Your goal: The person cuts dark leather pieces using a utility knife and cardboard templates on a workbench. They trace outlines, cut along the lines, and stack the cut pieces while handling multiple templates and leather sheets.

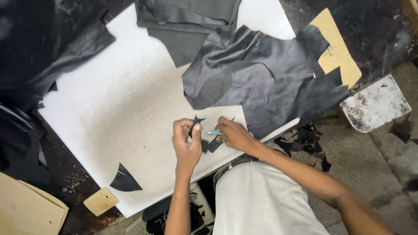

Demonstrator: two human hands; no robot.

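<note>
My left hand (186,141) pinches a small black leather scrap (195,123) taut on the white cutting board (130,113), so my right hand (233,135), fingers closed round a teal-handled knife (215,132), can trim it.

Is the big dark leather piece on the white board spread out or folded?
Mostly spread out. The big dark leather piece lies open and wrinkled across the white board, one flap turned over near its left edge.
</note>
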